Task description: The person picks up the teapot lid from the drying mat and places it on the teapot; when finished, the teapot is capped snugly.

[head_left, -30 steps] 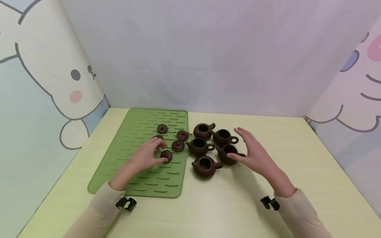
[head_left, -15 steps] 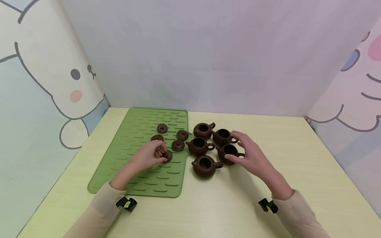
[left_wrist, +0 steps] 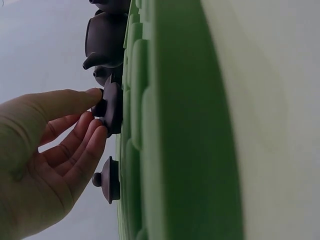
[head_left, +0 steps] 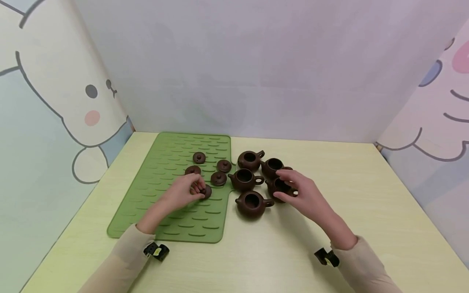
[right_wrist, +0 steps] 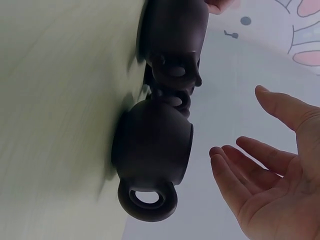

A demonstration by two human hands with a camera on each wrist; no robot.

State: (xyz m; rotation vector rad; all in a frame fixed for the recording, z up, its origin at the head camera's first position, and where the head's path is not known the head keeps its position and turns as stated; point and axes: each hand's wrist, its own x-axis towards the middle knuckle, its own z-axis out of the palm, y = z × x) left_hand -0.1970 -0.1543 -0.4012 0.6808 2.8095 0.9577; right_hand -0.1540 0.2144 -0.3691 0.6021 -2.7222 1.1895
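On the green mat, my left hand (head_left: 183,191) pinches the knob of a dark brown teapot lid (head_left: 207,192), thumb on one side and fingertips on the other. In the left wrist view the lid (left_wrist: 114,107) still sits against the mat. Several other lids lie just beyond it, among them one lid (head_left: 218,179) to its right. My right hand (head_left: 302,193) hovers over the right-hand teapots, fingers relaxed and holding nothing. It partly covers one lidless teapot (head_left: 280,185); in the right wrist view a gap separates the fingers from the nearest teapot (right_wrist: 152,142).
Several lidless teapots stand close together beside the green mat (head_left: 165,219), including a front teapot (head_left: 252,204) and a back teapot (head_left: 250,160). They rest on a pale wooden table (head_left: 366,195), with a pale wall (head_left: 249,73) behind.
My left fingers have closed in on the nearest lid's knob. My right hand has moved left and slightly down over the teapots, its thumb and fingers drawing nearer together.
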